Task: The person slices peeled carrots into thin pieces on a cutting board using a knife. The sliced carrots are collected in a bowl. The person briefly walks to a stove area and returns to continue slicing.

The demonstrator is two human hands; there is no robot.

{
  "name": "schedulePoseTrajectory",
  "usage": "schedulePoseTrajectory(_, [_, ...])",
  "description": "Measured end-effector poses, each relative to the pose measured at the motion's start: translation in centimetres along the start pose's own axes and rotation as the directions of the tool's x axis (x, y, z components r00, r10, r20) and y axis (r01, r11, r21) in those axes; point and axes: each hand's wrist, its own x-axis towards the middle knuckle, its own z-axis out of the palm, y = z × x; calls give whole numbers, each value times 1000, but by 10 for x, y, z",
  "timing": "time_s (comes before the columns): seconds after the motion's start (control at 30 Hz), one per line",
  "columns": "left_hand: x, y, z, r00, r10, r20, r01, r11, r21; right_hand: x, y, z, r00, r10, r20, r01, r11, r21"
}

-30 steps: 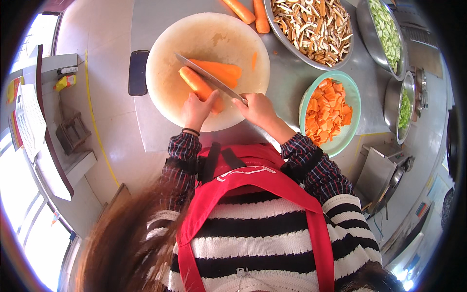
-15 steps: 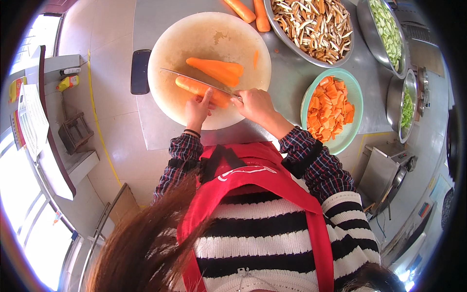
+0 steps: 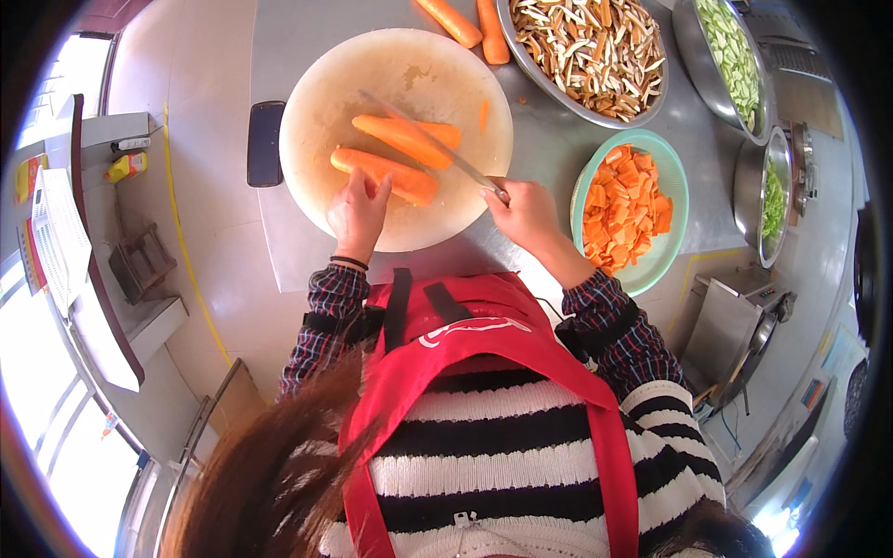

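On the round cutting board [image 3: 307, 121] lies a peeled carrot piece [image 3: 395, 177] with a blunt right end. My left hand [image 3: 358, 219] is at its near side, fingertips and thumb against it. My right hand [image 3: 528, 219] grips the handle of a knife [image 3: 437, 147]. The blade is raised and slants up to the left, passing over another cut carrot [image 3: 395, 133] behind the first. That one seems split lengthwise. A thin carrot sliver [image 3: 484, 114] lies near the board's right edge.
A black phone [image 3: 265, 144] lies left of the board on the metal table [image 3: 293, 237]. Whole carrots [image 3: 451, 20] are behind it. To the right stand a green basket [image 3: 682, 209] of carrot pieces, a metal bowl [image 3: 558, 93] of sliced mushrooms and bowls of green vegetables [image 3: 730, 60].
The knife has come up off the near carrot and swung right and away, its tip now beyond the far carrot. My left hand has shifted left along the carrot.
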Motion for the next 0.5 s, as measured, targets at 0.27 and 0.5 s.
schedulePoseTrajectory(0.27, [6, -2, -6, 884, 433, -174, -425, 901, 83, -19, 4, -20, 999, 44, -30, -44, 999, 12])
schedulePoseTrajectory(0.5, [-29, -30, 2, 997, 74, 32, -71, 993, -93, -22, -7, -20, 1000, -2, 26, 4, 998, -62])
